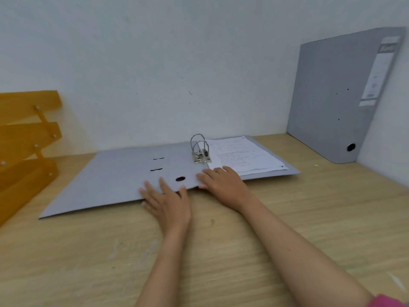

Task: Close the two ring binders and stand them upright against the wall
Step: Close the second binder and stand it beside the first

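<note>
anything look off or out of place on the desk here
Nothing is spilled or damaged. The one thing out of order is the open ring binder, lying flat with papers on its right half, both hands resting on its near edge. The closed binder already stands against the wall, leaning slightly.

Grey binders (115, 173), orange tray rack (26, 138), pale wood-grain desk (88, 251).

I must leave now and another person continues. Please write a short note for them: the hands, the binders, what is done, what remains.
Left hand: open, flat on the near edge of the open binder.
Right hand: open, resting by the spine, beside the papers.
Open binder lies flat on the table; its rings look shut.
Done: closed binder stands against the wall, in the right corner.
Left: fold the cover over, stand this binder up at the wall.
</note>
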